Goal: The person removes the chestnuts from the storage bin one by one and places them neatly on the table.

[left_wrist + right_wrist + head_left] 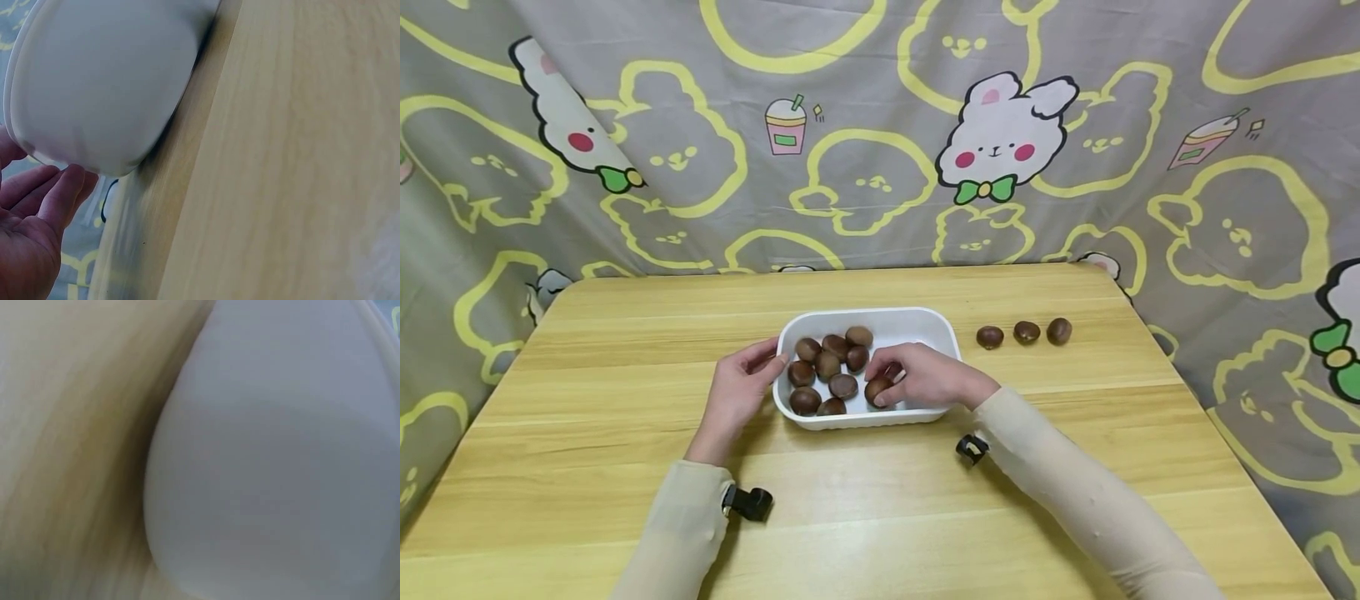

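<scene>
Left hand (pixel 739 392): left of centre in the head view, fingers partly bent, thumb and fingers holding the white tray (pixel 868 423) at its left end.
Right hand (pixel 928 377): just right of centre, reaching into the tray, thumb and fingers closed around one chestnut (pixel 873 391).
Gripped chestnut: near frame centre, under the right fingertips, well apart from the left hand.
Loose chestnuts (pixel 827 366): grouped in the tray's left part, between both hands.
Three chestnuts (pixel 1027 332): on the table (pixel 587 400), right of centre, beyond the right hand.

Homelike nook: cartoon-print curtain (pixel 865 92), wood-grain table (pixel 865 517).
</scene>
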### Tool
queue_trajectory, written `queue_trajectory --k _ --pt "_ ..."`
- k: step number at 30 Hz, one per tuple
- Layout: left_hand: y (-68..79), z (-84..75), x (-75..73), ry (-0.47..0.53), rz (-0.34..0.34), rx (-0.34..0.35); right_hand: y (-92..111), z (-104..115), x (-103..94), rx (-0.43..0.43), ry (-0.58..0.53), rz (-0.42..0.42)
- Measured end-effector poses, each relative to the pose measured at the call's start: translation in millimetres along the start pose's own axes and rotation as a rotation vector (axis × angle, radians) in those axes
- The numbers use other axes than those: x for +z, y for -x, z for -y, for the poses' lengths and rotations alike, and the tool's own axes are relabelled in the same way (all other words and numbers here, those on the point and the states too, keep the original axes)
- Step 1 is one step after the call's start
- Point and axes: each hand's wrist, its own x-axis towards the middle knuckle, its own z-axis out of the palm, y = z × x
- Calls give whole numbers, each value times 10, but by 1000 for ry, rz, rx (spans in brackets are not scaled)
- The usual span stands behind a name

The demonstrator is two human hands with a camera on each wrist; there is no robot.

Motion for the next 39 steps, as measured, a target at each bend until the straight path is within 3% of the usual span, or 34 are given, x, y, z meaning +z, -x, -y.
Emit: queue_trajectory --k 9,19,31,39 --pt "5 1 3 11 -1 13 66 17 -138 -2 35 -62" --pt "9 15 -8 -7 -3 -7 106 16 -313 -39 -23 -140" --pt "3 14 -1 14 -8 4 320 16 -629 46 -41 -253" --pt "18 -13 9 19 -8 0 487 -75 -812 94 -33 -275"
